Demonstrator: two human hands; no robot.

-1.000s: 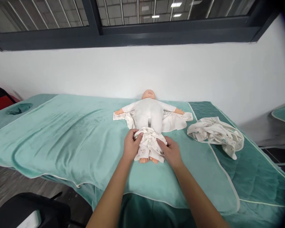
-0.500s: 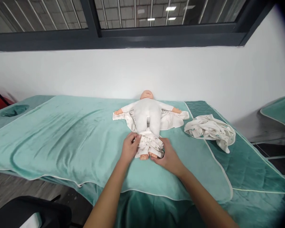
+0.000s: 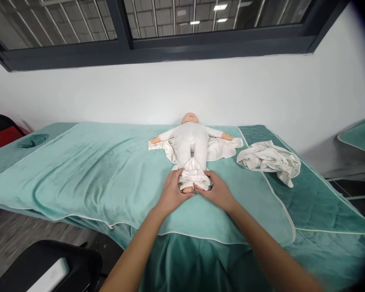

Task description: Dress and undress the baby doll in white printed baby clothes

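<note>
A baby doll with a white cloth body lies on its back, its head toward the wall and its arms spread. Small white patterned pants are around its lower legs, and the feet show at the cuffs. My left hand curls round the left side of the pants, thumb on top and fingers by the foot. On the other side my right hand grips the right leg of the pants near the cuff. Beneath the doll's back and arms a white patterned top lies spread out.
A crumpled white patterned cloth lies to the right on the green bed cover. A black chair with a white object on it stands at lower left. Wall and window frame rise behind the bed.
My left hand has moved down from the upper edge of the pants to beside the foot. My right hand keeps its hold near the cuff. The camera view has tilted slightly.
</note>
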